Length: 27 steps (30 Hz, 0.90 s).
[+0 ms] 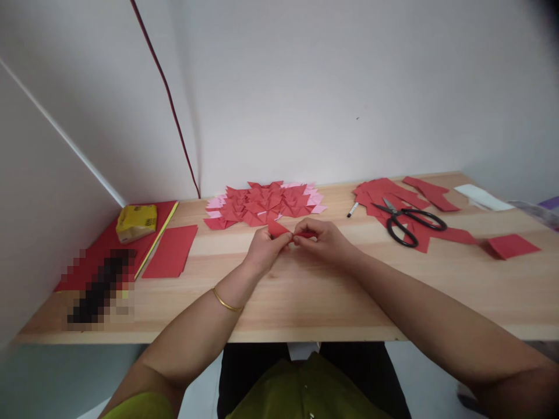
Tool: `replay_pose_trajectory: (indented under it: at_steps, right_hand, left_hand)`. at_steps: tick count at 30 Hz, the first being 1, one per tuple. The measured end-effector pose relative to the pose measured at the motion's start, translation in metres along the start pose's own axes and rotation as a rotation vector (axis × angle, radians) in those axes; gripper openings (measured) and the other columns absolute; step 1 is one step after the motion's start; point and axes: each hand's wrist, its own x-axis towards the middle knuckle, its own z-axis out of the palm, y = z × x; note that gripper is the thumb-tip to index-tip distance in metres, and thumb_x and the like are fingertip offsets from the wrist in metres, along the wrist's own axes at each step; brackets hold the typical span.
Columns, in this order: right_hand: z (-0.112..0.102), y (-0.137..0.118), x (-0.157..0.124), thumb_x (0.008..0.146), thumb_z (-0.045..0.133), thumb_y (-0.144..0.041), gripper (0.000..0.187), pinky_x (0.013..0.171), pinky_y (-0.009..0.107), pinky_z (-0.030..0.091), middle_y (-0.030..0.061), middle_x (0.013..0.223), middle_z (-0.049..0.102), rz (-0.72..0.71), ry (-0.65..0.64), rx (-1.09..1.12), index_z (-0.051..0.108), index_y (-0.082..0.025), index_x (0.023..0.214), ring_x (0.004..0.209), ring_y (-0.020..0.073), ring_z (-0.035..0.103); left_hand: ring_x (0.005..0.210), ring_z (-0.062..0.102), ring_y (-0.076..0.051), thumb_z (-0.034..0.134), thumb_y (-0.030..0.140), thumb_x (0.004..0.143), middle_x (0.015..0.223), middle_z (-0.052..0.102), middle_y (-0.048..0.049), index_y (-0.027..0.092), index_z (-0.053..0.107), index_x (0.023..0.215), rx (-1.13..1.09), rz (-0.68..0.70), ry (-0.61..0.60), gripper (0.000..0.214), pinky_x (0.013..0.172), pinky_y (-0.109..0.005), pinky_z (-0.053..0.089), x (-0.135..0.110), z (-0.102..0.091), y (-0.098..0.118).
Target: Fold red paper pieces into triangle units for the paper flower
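I have a small piece of red paper pinched between both hands, just above the wooden table and in front of the heap of folded red shapes. My left hand grips it with the thumb pressed on top, one pointed corner sticking up past my fingers. My right hand has its thumb and fingertips closed on the paper's other side — the two thumbs nearly meet at the middle. The exact fold is hidden by my fingers.

Pale pink shapes show at both ends of the heap. To my right, a pen lies beside loose red pieces, and black-handled scissors rest on them, blades slightly apart. Farther right is a creased red square. To my left lies a stack of red rectangles — next to it, a yellow packet sits on larger red sheets.
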Motion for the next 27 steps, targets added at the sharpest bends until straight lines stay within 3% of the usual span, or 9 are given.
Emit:
replay_pose_trajectory:
  at_steps: [5, 9, 16, 22, 27]
  right_hand:
    - [-0.0023, -0.0008, 0.0011, 0.077, 0.06, -0.031, 0.013, 0.069, 0.028, 0.047, 0.0027, 0.08, 0.067, 0.043, -0.007, -0.03, 0.066, -0.02, 0.079, 0.075, 0.0163, 0.059]
    - [-0.0046, -0.0018, 0.0024, 0.075, 0.062, -0.032, 0.013, 0.068, 0.028, 0.046, 0.0023, 0.078, 0.066, 0.089, 0.01, -0.012, 0.066, -0.019, 0.076, 0.073, 0.0161, 0.058]
    - [-0.0085, 0.0029, 0.004, 0.076, 0.064, -0.038, 0.02, 0.069, 0.028, 0.044, 0.0004, 0.071, 0.063, 0.18, 0.031, 0.109, 0.061, -0.018, 0.077, 0.068, 0.0145, 0.058]
    - [-0.0075, 0.0044, 0.004, 0.074, 0.066, -0.041, 0.024, 0.07, 0.03, 0.045, 0.0006, 0.072, 0.065, 0.189, 0.009, 0.155, 0.059, -0.019, 0.078, 0.069, 0.0149, 0.059]
    - [-0.0056, 0.0046, 0.0043, 0.075, 0.067, -0.04, 0.025, 0.069, 0.028, 0.044, 0.0012, 0.073, 0.065, 0.206, -0.043, 0.241, 0.056, -0.018, 0.079, 0.068, 0.0139, 0.06]
  left_hand:
    - [0.049, 0.05, -0.01, 0.072, 0.033, 0.066, 0.052, 0.058, -0.0001, 0.013, 0.063, 0.063, 0.03, -0.005, -0.029, 0.022, 0.051, -0.023, 0.037, -0.001, -0.0001, 0.0023]
    - [0.052, 0.053, -0.01, 0.072, 0.033, 0.065, 0.059, 0.062, -0.0012, 0.013, 0.063, 0.067, -0.078, -0.023, -0.046, 0.022, 0.054, -0.024, 0.041, -0.0003, 0.0002, 0.0049]
    - [0.062, 0.054, -0.01, 0.072, 0.027, 0.067, 0.075, 0.064, -0.0029, 0.013, 0.068, 0.087, -0.017, 0.027, -0.196, 0.025, 0.061, -0.023, 0.041, 0.001, -0.0031, 0.0058]
    - [0.053, 0.047, -0.009, 0.069, 0.03, 0.07, 0.056, 0.054, 0.0019, 0.014, 0.057, 0.063, 0.148, 0.068, -0.1, 0.02, 0.055, -0.023, 0.034, 0.0004, -0.0036, 0.006]
    - [0.049, 0.041, -0.007, 0.067, 0.03, 0.068, 0.053, 0.05, 0.0038, 0.015, 0.051, 0.06, 0.168, 0.083, -0.074, 0.023, 0.05, -0.022, 0.028, 0.0, -0.0027, 0.0073]
